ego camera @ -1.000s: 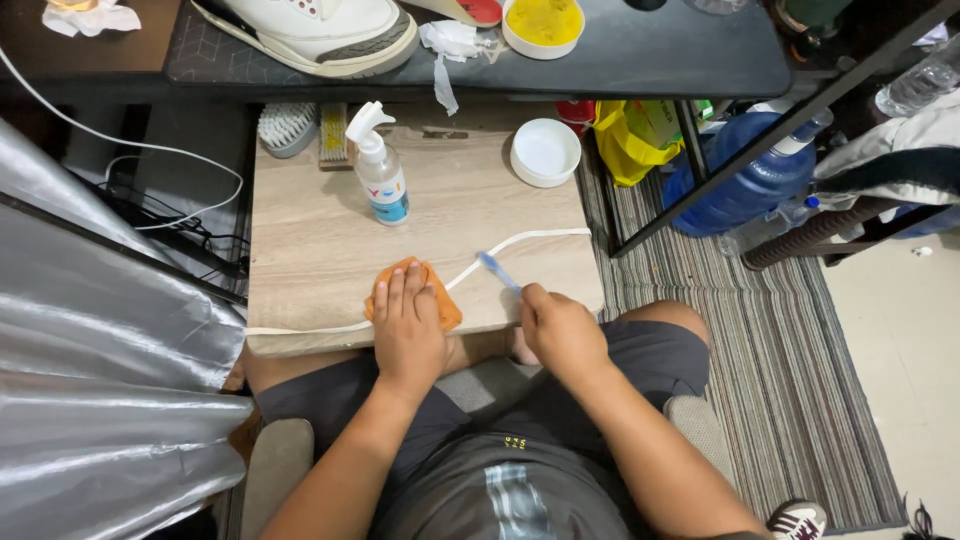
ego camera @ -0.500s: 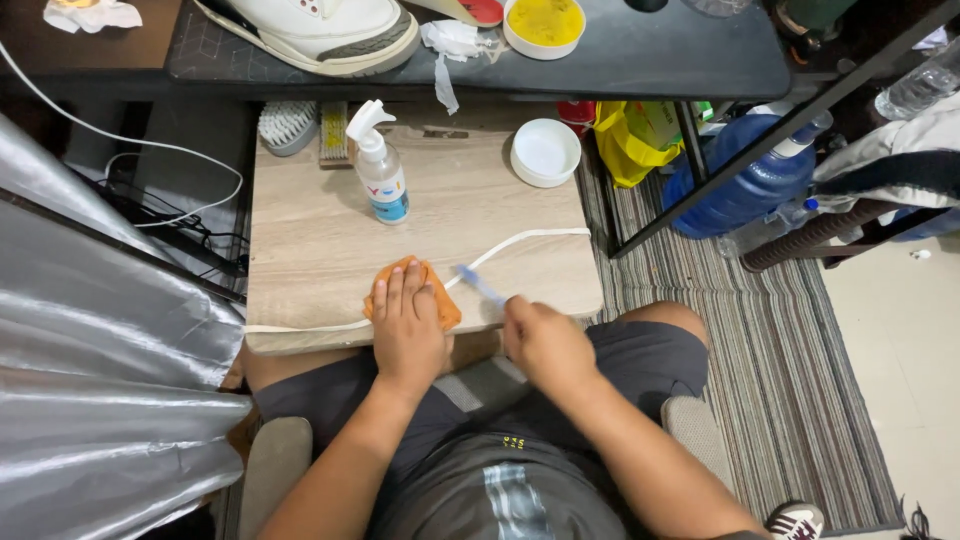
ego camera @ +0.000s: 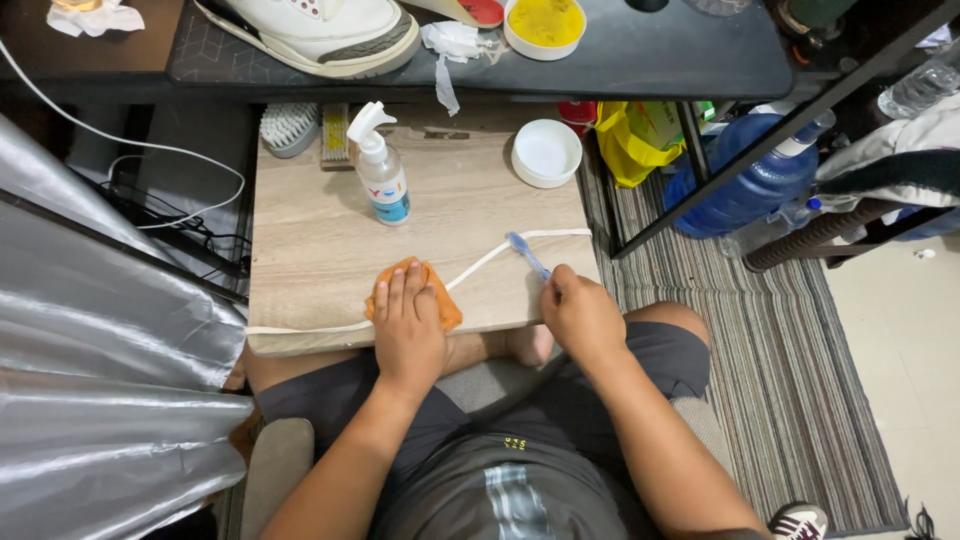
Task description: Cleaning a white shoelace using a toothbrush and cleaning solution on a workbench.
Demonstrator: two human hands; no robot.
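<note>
Right hand (ego camera: 582, 315) with its grip closed around a blue toothbrush (ego camera: 528, 256), bristles on a white shoelace (ego camera: 490, 265), left hand (ego camera: 408, 325) flat, grip wide, pressing an orange cloth (ego camera: 440, 300) over the lace near the wooden surface (ego camera: 310, 240) front edge, spray bottle (ego camera: 382, 172) and white bowl (ego camera: 546, 154) farther back.

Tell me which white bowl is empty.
The bowl on the wooden board, beside the spray bottle: plain white inside. The other bowl, up on the dark shelf next to the sneaker, holds something yellow.
</note>
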